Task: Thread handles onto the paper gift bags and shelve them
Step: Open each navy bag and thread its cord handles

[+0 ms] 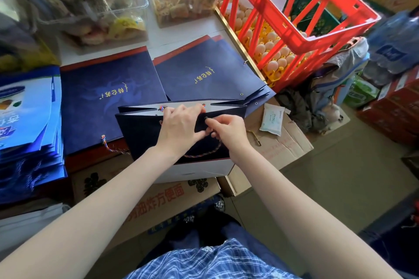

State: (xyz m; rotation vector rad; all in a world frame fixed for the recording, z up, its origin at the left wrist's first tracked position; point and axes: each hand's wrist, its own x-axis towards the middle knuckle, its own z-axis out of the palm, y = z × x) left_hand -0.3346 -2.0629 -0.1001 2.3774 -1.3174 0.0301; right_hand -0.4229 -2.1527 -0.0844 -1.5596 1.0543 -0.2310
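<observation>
A dark navy paper gift bag (140, 133) stands open in front of me, its mouth facing up. My left hand (179, 129) grips the near top edge of the bag. My right hand (226, 131) pinches a multicoloured rope handle (204, 154) just below an eyelet in that edge. The rope loops down across the bag's front. A knotted rope end (161, 108) shows inside the bag's mouth. Two stacks of flat navy bags with gold lettering lie behind, one (108, 97) on the left, the other (204, 70) further right. A loose rope (108, 145) lies by the left stack.
A pile of lighter blue bags (27, 120) lies at far left. Clear tubs of snacks (90, 2) sit at the back. A red crate (294, 18) over trays of eggs stands at the right. Cardboard boxes (283, 142) and a wipes pack (272, 120) are beside the bag.
</observation>
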